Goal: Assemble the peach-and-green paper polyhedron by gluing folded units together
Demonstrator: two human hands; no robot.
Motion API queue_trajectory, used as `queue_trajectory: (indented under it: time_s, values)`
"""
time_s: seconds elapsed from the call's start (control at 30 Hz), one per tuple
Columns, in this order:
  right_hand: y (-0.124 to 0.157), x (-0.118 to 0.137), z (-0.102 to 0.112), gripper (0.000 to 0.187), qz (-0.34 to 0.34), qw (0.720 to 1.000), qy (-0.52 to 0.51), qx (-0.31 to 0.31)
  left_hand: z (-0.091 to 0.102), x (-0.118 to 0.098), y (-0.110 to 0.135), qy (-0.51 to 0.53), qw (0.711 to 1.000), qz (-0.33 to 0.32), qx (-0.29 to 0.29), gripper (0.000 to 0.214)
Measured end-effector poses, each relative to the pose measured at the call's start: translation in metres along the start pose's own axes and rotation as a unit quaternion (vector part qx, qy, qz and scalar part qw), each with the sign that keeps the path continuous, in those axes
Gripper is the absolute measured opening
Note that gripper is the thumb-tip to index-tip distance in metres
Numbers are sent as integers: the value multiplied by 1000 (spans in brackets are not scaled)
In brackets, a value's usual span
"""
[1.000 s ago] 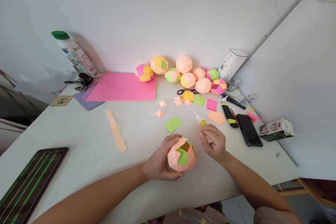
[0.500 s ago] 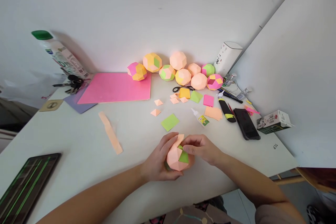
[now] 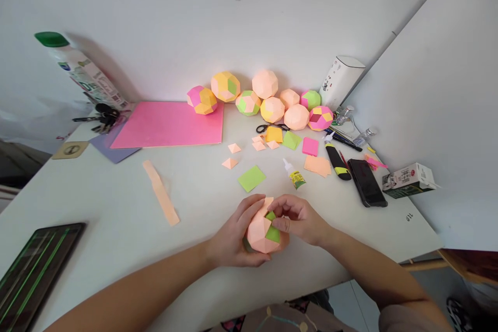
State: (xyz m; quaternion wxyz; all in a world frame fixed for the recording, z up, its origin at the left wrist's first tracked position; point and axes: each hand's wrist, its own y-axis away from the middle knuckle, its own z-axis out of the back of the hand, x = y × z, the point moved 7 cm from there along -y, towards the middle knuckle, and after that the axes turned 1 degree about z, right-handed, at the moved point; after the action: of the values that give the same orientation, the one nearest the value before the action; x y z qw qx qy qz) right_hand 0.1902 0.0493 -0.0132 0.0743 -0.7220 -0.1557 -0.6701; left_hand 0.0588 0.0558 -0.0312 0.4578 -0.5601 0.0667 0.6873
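A faceted paper ball (image 3: 259,236), peach with green patches, is cradled in my left hand (image 3: 235,233). The fingers of that hand wrap its left side, with the thumb underneath. My right hand (image 3: 298,218) is closed at the upper right of the ball, thumb and fingers pinching at a green patch (image 3: 273,233) and the paper edge by it. These fingertips partly hide what they pinch. Just beyond my hands lie a green paper sheet (image 3: 251,179) and a small glue bottle (image 3: 294,174). Several folded peach pieces (image 3: 230,163) are scattered farther back.
Finished-looking paper balls (image 3: 272,109) line the wall. Scissors (image 3: 263,128), sticky-note pads (image 3: 310,146), a cutter (image 3: 336,161), a phone (image 3: 367,181) and a milk carton (image 3: 410,179) occupy the right. Leftward are a peach strip (image 3: 161,192), a pink board (image 3: 171,124) and a tablet (image 3: 39,270).
The camera view has shifted slightly. My right fingers have moved a little on the ball around the green patch. The glue bottle has rolled slightly, showing more of its yellow label.
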Motion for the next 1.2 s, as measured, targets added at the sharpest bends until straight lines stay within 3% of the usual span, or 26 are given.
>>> queue_trajectory:
  time_s: [0.17,0.33,1.2]
  values:
    - [3,9,4,16,35,994,105,0,1,0,0,-1,1000,-3,0,97]
    - [4,14,4,11,52,988,147,1,1,0,0,-4,1000,-10,0,99]
    - [6,26,4,10,118,971,209,9,0,2,-1,0,1000,6,6,103]
